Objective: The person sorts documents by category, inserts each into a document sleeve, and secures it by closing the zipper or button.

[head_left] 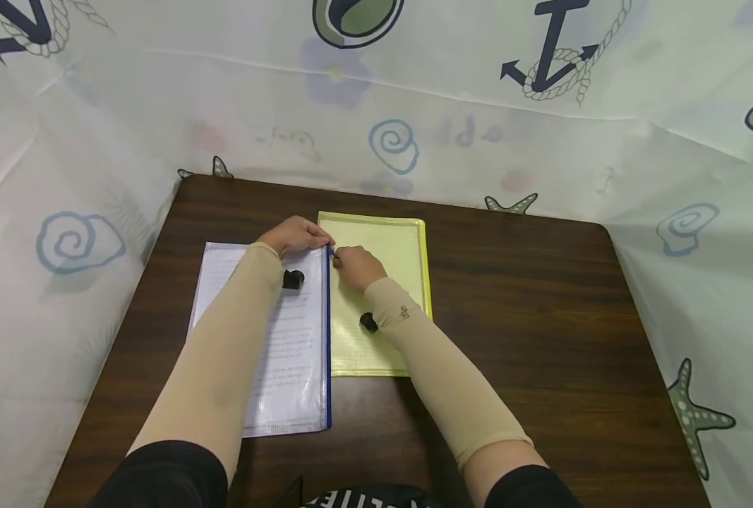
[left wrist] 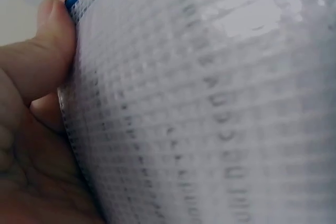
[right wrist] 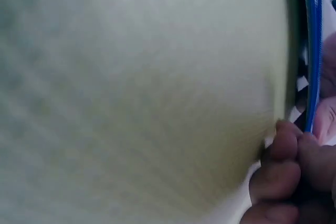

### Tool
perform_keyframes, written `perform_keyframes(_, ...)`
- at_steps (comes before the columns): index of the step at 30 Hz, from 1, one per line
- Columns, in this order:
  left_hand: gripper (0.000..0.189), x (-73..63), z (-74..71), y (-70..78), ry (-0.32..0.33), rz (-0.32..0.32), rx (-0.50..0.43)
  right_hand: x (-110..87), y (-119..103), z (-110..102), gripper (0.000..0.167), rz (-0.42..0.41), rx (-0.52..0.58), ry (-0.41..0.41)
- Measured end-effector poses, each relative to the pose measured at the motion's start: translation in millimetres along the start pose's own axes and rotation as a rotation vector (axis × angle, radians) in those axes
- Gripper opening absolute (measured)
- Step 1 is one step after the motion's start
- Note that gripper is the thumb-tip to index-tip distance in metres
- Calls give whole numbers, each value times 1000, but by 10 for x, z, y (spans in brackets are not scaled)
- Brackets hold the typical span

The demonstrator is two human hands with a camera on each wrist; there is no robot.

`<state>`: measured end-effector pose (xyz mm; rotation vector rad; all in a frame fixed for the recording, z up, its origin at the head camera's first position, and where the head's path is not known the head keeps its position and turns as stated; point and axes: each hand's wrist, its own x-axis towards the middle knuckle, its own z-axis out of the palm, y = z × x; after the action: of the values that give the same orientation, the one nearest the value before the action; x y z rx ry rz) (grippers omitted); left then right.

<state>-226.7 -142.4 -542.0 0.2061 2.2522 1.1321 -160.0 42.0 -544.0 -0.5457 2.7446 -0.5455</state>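
A clear mesh zip pouch [head_left: 287, 381] with printed sheets inside lies on the left, a blue zipper [head_left: 329, 339] along its right side. My left hand [head_left: 296, 234] grips the pouch's top right corner, thumb on one face and fingers behind, as the left wrist view shows. Just beside it, my right hand [head_left: 358, 268] pinches the zipper pull at the zipper's far end; the fingertips mostly hide the pull. In the right wrist view the blue zipper edge [right wrist: 314, 51] runs down to the pinching fingers [right wrist: 286, 145]. Under my right hand lies a yellow mesh pouch [head_left: 379, 346].
Both pouches lie on a dark brown wooden table [head_left: 528, 317], the clear one overlapping the yellow one's left side. A white patterned cloth [head_left: 255, 106] hangs behind and around the table. Black wrist cameras [head_left: 293, 280] sit at both wrists.
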Motion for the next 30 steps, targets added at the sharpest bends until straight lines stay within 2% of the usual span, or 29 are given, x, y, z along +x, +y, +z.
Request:
perform_keyframes(5, 22, 12, 38, 41, 21, -21, 35, -147, -57, 11, 24, 48, -275, 16)
perform_keyframes(8, 22, 2, 32, 54, 49, -20, 68, -219, -98, 6, 23, 39, -333, -3)
perform_keyframes(13, 22, -35, 32, 42, 66, -23, 116, -255, -118, 31, 23, 25, -311, 5)
perform_keyframes(20, 23, -72, 48, 38, 66, -20, 122, -368, -130, 31, 22, -12, -286, -115)
perform_keyframes(27, 24, -52, 75, 37, 75, -17, 112, -412, -110, 6, 18, 4, -246, -106)
perform_keyframes(30, 24, -52, 87, 37, 78, -15, 114, -456, -100, -2, 17, -6, -223, -151)
